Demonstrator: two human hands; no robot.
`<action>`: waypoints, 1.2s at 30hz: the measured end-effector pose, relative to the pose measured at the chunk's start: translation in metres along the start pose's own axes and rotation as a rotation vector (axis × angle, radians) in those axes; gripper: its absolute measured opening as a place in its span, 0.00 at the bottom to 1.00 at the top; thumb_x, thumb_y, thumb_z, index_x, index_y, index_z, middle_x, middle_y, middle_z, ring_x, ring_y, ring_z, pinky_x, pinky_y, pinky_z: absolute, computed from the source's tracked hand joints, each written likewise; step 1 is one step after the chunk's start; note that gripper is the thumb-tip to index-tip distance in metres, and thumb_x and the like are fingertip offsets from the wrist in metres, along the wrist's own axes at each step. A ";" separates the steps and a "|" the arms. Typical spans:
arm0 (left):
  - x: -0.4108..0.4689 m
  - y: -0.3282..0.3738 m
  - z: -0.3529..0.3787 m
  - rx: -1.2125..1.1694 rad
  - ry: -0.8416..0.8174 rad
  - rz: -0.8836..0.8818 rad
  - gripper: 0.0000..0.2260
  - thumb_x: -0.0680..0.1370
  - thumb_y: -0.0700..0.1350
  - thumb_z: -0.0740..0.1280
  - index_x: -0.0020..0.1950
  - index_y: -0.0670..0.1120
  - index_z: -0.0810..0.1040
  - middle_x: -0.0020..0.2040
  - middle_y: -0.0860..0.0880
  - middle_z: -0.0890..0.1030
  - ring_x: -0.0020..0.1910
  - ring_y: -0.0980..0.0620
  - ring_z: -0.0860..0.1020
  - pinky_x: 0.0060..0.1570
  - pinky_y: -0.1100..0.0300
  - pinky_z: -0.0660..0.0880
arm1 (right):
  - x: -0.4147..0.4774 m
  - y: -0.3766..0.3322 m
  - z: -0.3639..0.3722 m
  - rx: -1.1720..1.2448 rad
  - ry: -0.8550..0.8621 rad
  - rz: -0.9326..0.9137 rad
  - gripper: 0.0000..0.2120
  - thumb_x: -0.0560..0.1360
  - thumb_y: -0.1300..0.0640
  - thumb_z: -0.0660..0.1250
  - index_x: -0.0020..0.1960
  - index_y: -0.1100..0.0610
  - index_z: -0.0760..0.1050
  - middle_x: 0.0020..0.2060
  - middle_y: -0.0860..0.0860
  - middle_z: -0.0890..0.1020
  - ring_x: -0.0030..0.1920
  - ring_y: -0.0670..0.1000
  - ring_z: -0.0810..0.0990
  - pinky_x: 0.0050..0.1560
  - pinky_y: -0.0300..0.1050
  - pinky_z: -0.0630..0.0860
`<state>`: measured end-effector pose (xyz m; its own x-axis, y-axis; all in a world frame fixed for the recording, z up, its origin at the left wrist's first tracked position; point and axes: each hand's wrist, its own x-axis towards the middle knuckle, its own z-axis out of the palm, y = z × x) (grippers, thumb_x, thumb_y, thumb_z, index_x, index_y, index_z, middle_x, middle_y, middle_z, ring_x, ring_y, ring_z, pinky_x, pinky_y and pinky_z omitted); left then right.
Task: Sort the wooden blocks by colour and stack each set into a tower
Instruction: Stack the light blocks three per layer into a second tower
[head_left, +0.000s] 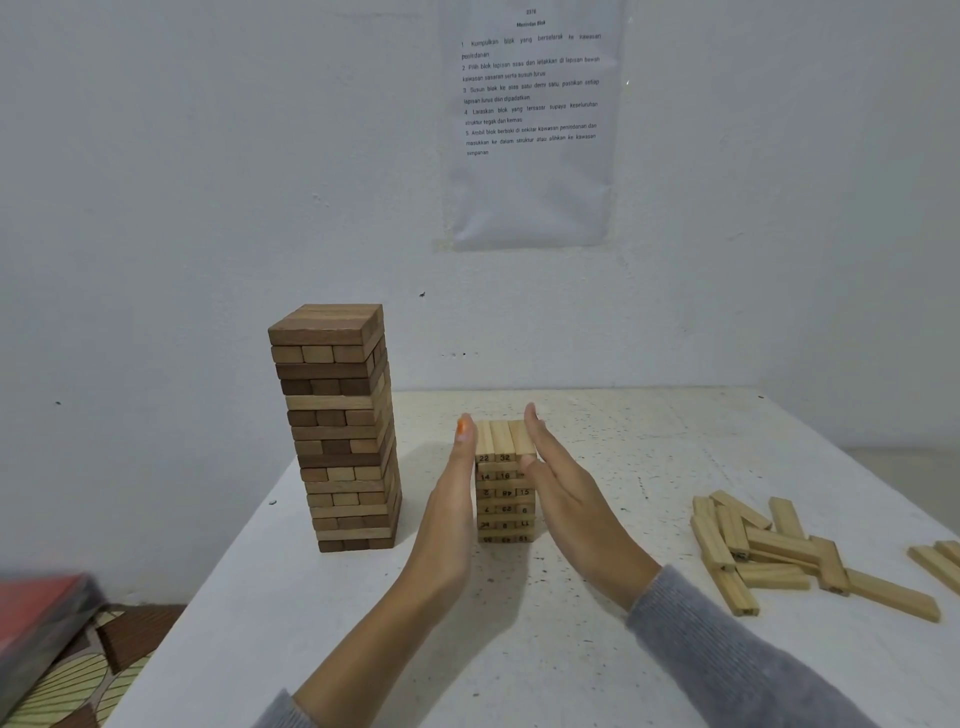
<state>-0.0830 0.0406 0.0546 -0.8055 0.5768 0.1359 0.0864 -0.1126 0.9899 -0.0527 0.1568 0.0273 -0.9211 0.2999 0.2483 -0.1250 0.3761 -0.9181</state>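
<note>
Wooden blocks of pale wood, with black numbers such as 22 and 32 on the faces turned to the camera, form a short pale tower (503, 512). It stands near the middle of the white speckled surface (519, 649), straight ahead of the person.

Nearest the camera, a grey knitted sleeve (727, 660) covers the right forearm. Only a corner of the same grey shows at the left elbow, and the left forearm is bare.

The left hand (452, 514) stands on edge, flat against the left side of the short pale tower. Its fingers (464, 434) are straight and together, with an orange patch at one tip. The right hand (566, 499) mirrors it on the tower's right side, with straight fingers (535, 428) reaching past the top layer and the thumb lying over the front corner. Neither hand curls around anything; both press with open palms.

To the right, well apart from the tower, loose pale wooden blocks (769, 551) lie in a jumbled heap, and a few more sit at the frame's right edge.

Left of the hands and a little farther back stands a tall tower of brown wooden blocks (340, 431). Its layers mix dark and lighter brown, and it is much higher than the pale one.

At the lower left, beyond the surface's edge, a blurred red object (41, 608) lies over a leaf-patterned covering (78, 680).

Behind everything is a white wall (208, 156), with a printed sheet in a clear sleeve (530, 130) fixed above the pale tower.
</note>
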 end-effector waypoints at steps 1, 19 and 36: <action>0.001 -0.001 0.000 -0.011 0.004 0.000 0.12 0.81 0.57 0.44 0.62 0.65 0.59 0.39 0.79 0.70 0.36 0.87 0.66 0.32 0.87 0.62 | 0.000 0.000 0.000 0.006 0.004 0.001 0.24 0.84 0.52 0.50 0.78 0.45 0.47 0.76 0.38 0.51 0.75 0.36 0.48 0.73 0.35 0.48; 0.000 0.001 0.001 0.021 0.018 -0.048 0.22 0.81 0.58 0.43 0.75 0.59 0.53 0.59 0.74 0.60 0.50 0.84 0.63 0.43 0.87 0.58 | -0.002 -0.009 -0.002 0.124 0.037 0.095 0.24 0.84 0.48 0.49 0.78 0.42 0.48 0.73 0.34 0.53 0.71 0.36 0.55 0.62 0.25 0.56; 0.000 0.001 0.007 0.026 0.061 -0.099 0.14 0.81 0.59 0.41 0.45 0.67 0.64 0.29 0.79 0.71 0.31 0.84 0.67 0.37 0.84 0.63 | -0.006 -0.009 0.008 0.359 -0.050 0.255 0.22 0.80 0.37 0.39 0.55 0.38 0.71 0.46 0.29 0.76 0.44 0.23 0.74 0.47 0.28 0.67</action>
<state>-0.0793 0.0459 0.0562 -0.8451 0.5334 0.0353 0.0192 -0.0358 0.9992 -0.0493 0.1451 0.0317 -0.9546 0.2978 -0.0071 -0.0035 -0.0351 -0.9994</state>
